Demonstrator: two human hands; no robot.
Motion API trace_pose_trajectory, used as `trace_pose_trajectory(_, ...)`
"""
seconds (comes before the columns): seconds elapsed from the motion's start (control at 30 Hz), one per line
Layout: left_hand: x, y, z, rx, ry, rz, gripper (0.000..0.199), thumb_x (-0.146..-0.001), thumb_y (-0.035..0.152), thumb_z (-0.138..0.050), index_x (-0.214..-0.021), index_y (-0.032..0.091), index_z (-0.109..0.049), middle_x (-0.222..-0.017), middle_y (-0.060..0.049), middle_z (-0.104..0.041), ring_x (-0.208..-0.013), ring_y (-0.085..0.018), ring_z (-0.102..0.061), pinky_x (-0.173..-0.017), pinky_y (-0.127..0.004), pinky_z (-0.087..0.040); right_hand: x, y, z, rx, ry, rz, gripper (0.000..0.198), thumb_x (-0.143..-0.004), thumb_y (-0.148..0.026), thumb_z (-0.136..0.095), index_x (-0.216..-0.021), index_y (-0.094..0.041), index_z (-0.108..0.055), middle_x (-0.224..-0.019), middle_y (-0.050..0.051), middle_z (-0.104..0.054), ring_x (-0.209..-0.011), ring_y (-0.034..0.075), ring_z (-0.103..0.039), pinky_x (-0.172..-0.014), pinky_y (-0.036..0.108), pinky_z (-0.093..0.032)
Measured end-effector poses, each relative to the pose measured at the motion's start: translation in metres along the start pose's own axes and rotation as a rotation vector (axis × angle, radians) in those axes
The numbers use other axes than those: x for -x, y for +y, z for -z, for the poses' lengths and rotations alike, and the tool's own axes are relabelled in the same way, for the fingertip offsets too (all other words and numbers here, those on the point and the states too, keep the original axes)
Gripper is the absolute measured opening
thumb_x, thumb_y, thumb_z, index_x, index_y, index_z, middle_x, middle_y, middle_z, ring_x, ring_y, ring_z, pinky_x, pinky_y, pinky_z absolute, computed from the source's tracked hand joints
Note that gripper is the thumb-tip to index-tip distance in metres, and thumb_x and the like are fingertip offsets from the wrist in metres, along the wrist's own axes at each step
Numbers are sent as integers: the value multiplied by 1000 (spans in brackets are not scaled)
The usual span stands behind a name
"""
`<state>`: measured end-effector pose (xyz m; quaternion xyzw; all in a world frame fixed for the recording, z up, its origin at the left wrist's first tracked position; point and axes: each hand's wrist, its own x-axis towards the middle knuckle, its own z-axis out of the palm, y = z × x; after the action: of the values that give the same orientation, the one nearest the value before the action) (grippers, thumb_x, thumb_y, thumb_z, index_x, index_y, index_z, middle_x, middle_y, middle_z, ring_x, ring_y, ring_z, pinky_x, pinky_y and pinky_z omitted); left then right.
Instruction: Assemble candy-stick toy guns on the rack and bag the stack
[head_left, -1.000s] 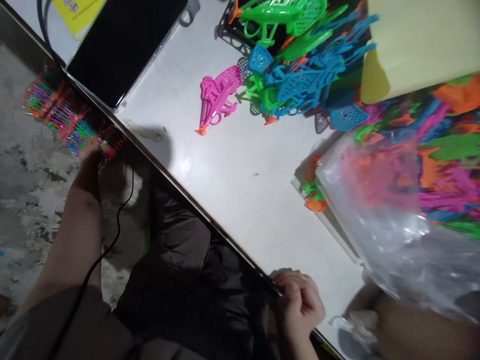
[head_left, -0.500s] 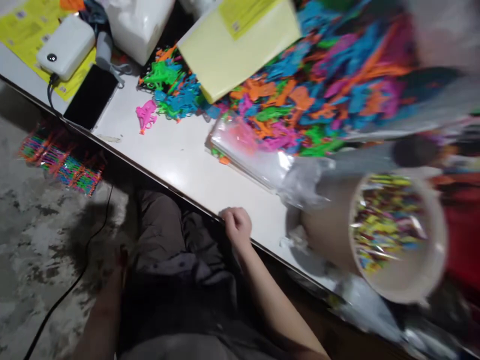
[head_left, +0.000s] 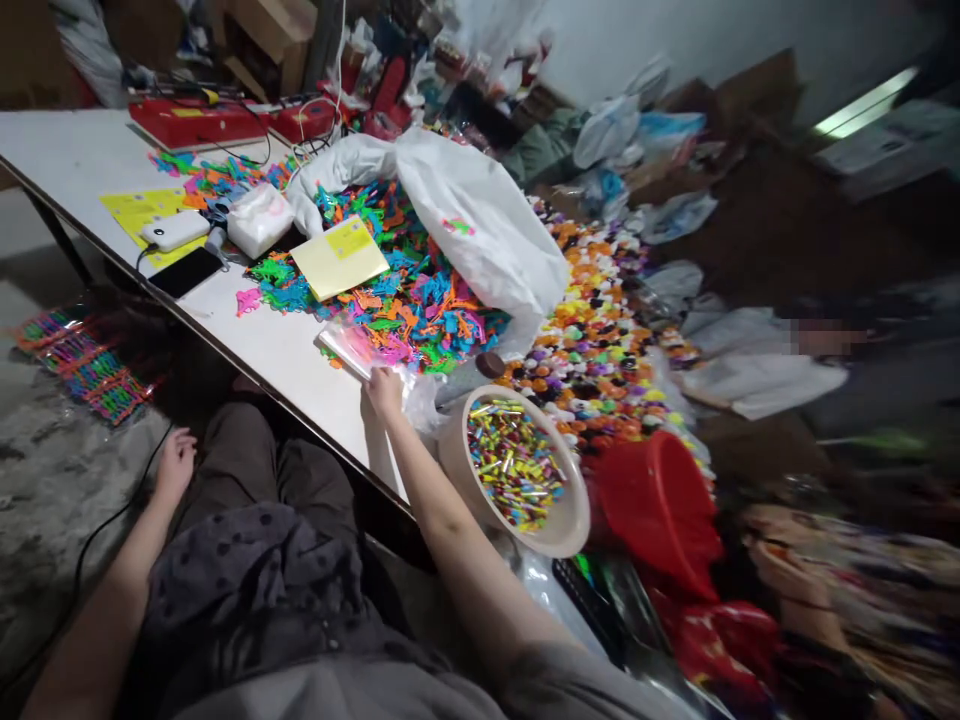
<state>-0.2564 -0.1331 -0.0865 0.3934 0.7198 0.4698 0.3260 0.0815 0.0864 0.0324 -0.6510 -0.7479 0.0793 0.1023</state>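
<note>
My right hand [head_left: 385,392] is at the near edge of a stack of clear plastic bags [head_left: 346,345], its fingers curled; whether they grip a bag is hidden. Just beyond lies a heap of small plastic toy guns [head_left: 405,325] in blue, orange, green and pink, spilling from a large white sack [head_left: 480,235]. My left hand [head_left: 178,462] hangs beside my leg, away from the table, its fingers loosely bent and apart with nothing in them. A pale yellow pad [head_left: 334,268] rests on the heap.
A tub [head_left: 457,455] of small wrapped pieces stands right of my arm, near a red bucket [head_left: 645,520]. A phone [head_left: 187,272], white power bank [head_left: 176,230] and tissue pack [head_left: 260,220] lie on the table [head_left: 300,380]. Other people are at the right.
My right hand has moved from the table's front edge forward to the bag stack. My left hand has come up into clearer view. The head view has lifted, showing more of the room.
</note>
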Motion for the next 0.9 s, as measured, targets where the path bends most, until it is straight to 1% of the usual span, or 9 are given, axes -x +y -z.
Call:
trace_pose_trajectory(0.07,-7,20,-7,44,65,-35,29,-87,22,-38,-115,19,-42,-98,-7,-57,-78,-14,-60,-78,-33,-51,-4,-1,1,1,-30,-6,22,-80,-17,-49,-96,-9,-62,-107,16,-60,-96,21,-48,-83,30,-32)
trace_pose_trajectory(0.17,1,60,-21,166,113,-167,28,-86,27,-41,-112,19,-44,-97,-6,-59,-76,-13,-61,-78,-31,-50,0,-4,0,2,-52,-23,20,-81,-18,-47,-90,-9,-63,-101,15,-62,-90,19,-48,-79,29,-30)
trace_pose_trajectory(0.3,35,95,-37,231,-1,-195,24,-86,31,-42,-105,19,-49,-91,-6,-60,-74,-14,-61,-75,-31,-50,3,-7,8,-28,-49,-43,19,-80,-15,-45,-88,-9,-62,-98,13,-62,-83,17,-48,-74,27,-31)
trace_pose_trajectory(0.5,64,99,-41,241,-116,-165,21,-87,31,-43,-102,19,-52,-87,-5,-61,-73,-14,-60,-74,-31,-49,-18,-12,36,-90,18,-54,13,-81,-17,-46,-84,-12,-57,-90,9,-60,-78,15,-47,-70,26,-33)
trace_pose_trajectory(0.6,64,101,-36,247,-110,-176,21,-87,31,-43,-102,19,-52,-87,-5,-60,-73,-13,-59,-75,-31,-49,-39,-12,56,-191,201,-4,8,-81,-18,-49,-79,-12,-55,-83,7,-58,-75,14,-47,-70,26,-36)
trace_pose_trajectory(0.67,62,103,-32,249,-101,-173,21,-87,31,-44,-102,19,-52,-87,-5,-60,-72,-13,-59,-75,-31,-49,-49,-12,74,-312,372,89,9,-82,-21,-51,-78,-13,-54,-79,4,-56,-73,13,-48,-69,27,-39)
trace_pose_trajectory(0.73,59,105,-31,255,-98,-162,22,-87,31,-44,-102,18,-52,-86,-5,-61,-72,-13,-59,-75,-31,-49,-50,-13,91,-450,478,222,18,-87,-30,-48,-86,-14,-54,-79,3,-55,-73,13,-50,-68,29,-41)
trace_pose_trajectory(0.8,54,108,-32,265,-100,-154,23,-86,31,-45,-103,18,-51,-87,-6,-61,-73,-13,-59,-76,-31,-48,-38,-20,106,-610,446,348,27,-90,-41,-43,-93,-16,-53,-81,2,-55,-71,13,-53,-65,30,-44)
trace_pose_trajectory(0.9,45,114,-42,260,-120,-161,38,-79,32,-54,-113,17,-45,-105,-11,-60,-87,-17,-59,-81,-35,-47,2,-40,117,-855,215,434,31,-88,-50,-47,-95,-20,-51,-74,-1,-52,-61,11,-53,-57,27,-43)
